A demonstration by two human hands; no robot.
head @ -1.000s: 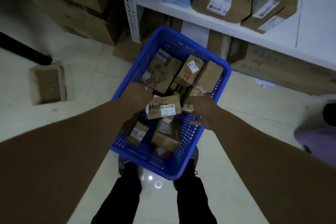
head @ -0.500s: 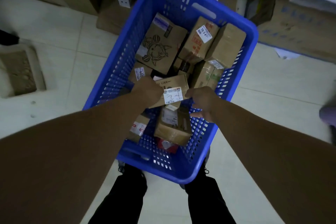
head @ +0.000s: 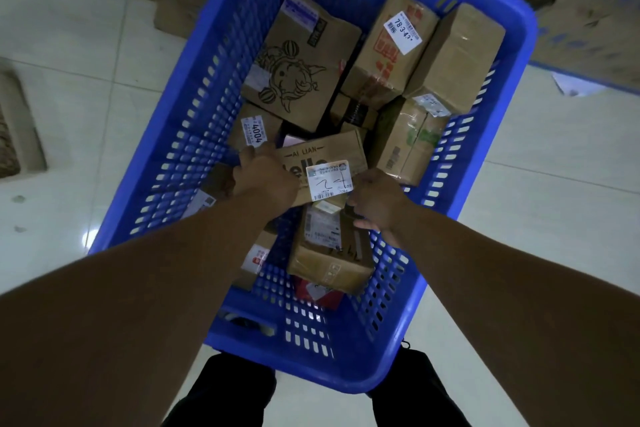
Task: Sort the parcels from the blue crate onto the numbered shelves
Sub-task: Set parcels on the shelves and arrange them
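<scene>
My left hand (head: 265,178) and right hand (head: 375,199) grip the Hello parcel (head: 329,151) over the middle of the blue crate (head: 194,114); cartoon-printed box (head: 301,59) just beyond, taped box (head: 329,253) beneath.

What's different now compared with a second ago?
The Hello box has turned a little, so its AI LIAN side now shows. The view has dropped closer over the crate, and the shelf is out of sight. The left hand and right hand still hold the box; the other parcels lie as before.

Hello parcel (head: 322,152) more tilted, crate (head: 194,135) closer
</scene>
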